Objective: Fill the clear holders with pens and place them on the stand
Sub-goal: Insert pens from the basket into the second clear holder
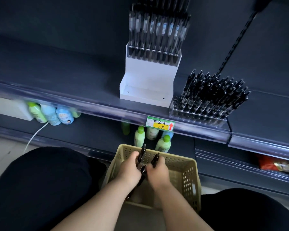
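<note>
1. Centrally, a yellow shelf label (160, 125) reads "中性笔".
2. Left hand (129, 172) and right hand (158, 173) each grasp black pens (142, 153) over a beige basket (188, 174).
3. Filled clear holder (198, 117) sits on dark shelf (74, 77), just beside white stand (148, 77).

Probably shop — shelf price tag (160, 125)

Black pens (212, 90), white stand (147, 75), dark blue shelf (57, 72)
The basket (187, 174) is beige, patterned with rows of round holes; the bottles (139, 136) are pale green and light blue; the price tag (158, 124) is yellow and green with a red arrow (170, 126).
</note>
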